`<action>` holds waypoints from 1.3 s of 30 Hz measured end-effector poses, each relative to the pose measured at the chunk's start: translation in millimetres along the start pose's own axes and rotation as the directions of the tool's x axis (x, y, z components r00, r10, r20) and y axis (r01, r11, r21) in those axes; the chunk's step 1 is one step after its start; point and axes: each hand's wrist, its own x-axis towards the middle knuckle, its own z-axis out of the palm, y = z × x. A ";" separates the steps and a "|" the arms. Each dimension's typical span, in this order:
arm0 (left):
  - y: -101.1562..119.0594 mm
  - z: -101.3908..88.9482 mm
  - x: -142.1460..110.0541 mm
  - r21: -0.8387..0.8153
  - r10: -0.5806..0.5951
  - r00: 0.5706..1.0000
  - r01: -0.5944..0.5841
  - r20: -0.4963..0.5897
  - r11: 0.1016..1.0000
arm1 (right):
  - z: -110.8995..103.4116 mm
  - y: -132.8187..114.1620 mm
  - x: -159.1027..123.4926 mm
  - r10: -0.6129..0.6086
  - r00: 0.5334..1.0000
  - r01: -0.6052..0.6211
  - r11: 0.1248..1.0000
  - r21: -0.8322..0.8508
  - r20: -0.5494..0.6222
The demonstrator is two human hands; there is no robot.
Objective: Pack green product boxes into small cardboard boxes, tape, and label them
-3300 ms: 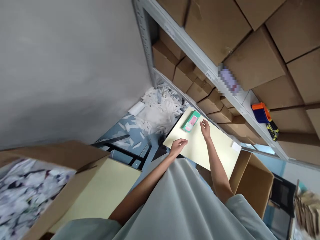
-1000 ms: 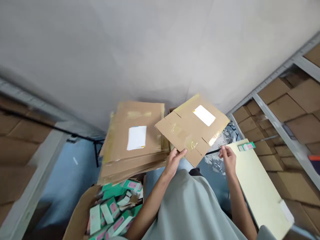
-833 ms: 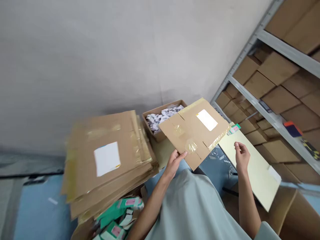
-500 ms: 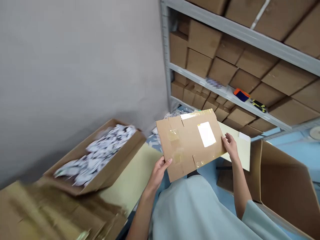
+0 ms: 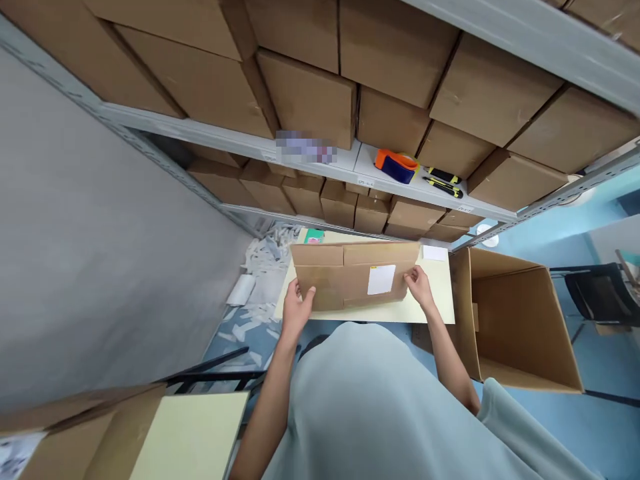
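Between my hands is a flattened cardboard box (image 5: 325, 287) with a white label (image 5: 381, 279) on its right half. My left hand (image 5: 297, 308) grips its left edge, thumb on the near face. At the right edge, my right hand (image 5: 419, 287) pinches the cardboard between thumb and fingers. The box is tilted over a pale yellow table (image 5: 435, 303), and I cannot tell whether its lower edge touches the tabletop. A green item (image 5: 315, 236) and a white paper (image 5: 435, 253) lie on the table behind it.
Metal shelving (image 5: 225, 143) full of cardboard boxes rises beyond the table. Its ledge holds an orange and blue tape dispenser (image 5: 396, 165) and yellow-black cutters (image 5: 444, 181). A large open carton (image 5: 520, 320) stands at right. Paper scraps (image 5: 270, 253) litter the floor at left.
My view has swung right, toward the shelving and table. The flattened box has moved with both hands to above the table, its upper flap now bent. Both hands keep their hold.
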 end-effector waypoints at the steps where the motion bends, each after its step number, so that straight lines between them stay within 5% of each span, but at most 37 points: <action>1: -1.4 10.0 10.3 0.015 0.002 1.000 -0.002 0.016 1.000 | -0.1 7.8 0.9 0.009 1.000 -0.011 0.999 -0.041 -0.025; 6: 0.5 40.6 44.6 0.048 -0.006 0.980 -0.003 0.198 0.999 | 4.0 29.0 -11.7 0.096 0.990 -0.105 0.990 -0.098 -0.101; 12: 19.4 51.5 62.3 0.116 -0.024 0.905 -0.028 0.425 0.993 | 25.4 15.2 -44.0 0.191 0.980 -0.192 0.981 -0.023 -0.051; 17: 42.3 43.5 52.1 0.125 -0.053 0.916 0.003 0.398 0.992 | 21.8 -15.0 -76.6 0.208 0.971 -0.204 0.978 -0.047 0.121; 22: 61.1 22.5 29.5 0.324 -0.048 0.893 -0.112 0.448 0.939 | 10.3 -45.8 -74.9 0.252 0.967 -0.254 0.959 -0.123 -0.030; 27: 66.1 15.2 10.2 0.505 -0.023 0.878 -0.254 0.479 0.825 | 18.6 -62.3 -56.7 0.160 0.985 -0.175 0.907 -0.383 -0.070; 32: 68.9 20.3 4.2 0.498 0.046 0.822 -0.388 0.568 0.776 | 32.4 -70.2 -58.0 0.153 0.988 -0.118 0.847 -0.519 0.025; 39: 62.0 12.6 -0.6 0.449 0.059 0.681 -0.542 0.730 0.710 | 10.8 -65.1 -66.1 0.101 0.948 0.021 0.926 -0.376 0.300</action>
